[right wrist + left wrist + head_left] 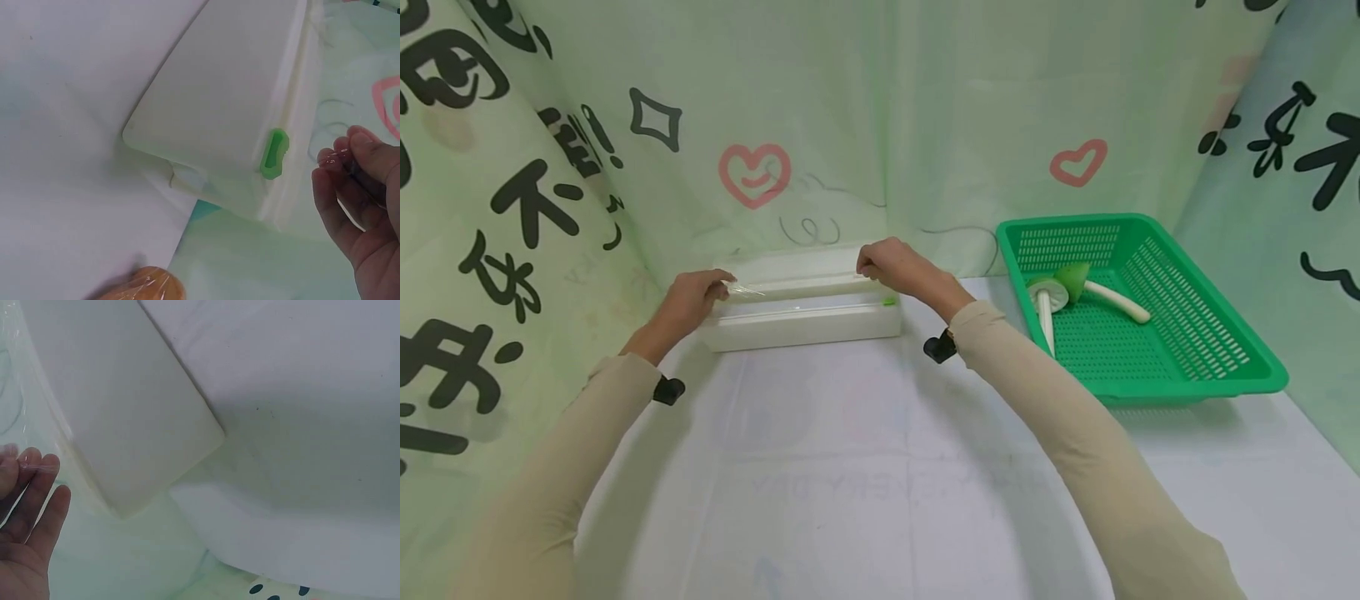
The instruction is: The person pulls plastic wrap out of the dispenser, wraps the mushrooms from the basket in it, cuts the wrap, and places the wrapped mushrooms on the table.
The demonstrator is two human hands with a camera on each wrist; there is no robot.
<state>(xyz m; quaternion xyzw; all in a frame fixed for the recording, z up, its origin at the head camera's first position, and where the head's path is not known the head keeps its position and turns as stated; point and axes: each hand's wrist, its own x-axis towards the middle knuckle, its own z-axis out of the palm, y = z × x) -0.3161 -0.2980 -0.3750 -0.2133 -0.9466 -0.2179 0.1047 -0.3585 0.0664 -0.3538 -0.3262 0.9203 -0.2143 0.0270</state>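
A long white cling film dispenser box lies at the back of the table, with a green slide cutter on its edge at the right end. My left hand is at the box's left end, pinching clear cling film between thumb and fingers. Over the right end, my right hand pinches the film's other side, its thumb against the fingertips. Between the hands the film spans the box's length, though it is so clear that little more than its glints show.
On the right stands a green plastic basket holding green-and-white pieces with long white stalks. A brown rounded thing under clear plastic shows at the right wrist view's bottom edge. Printed curtains hang close behind the table.
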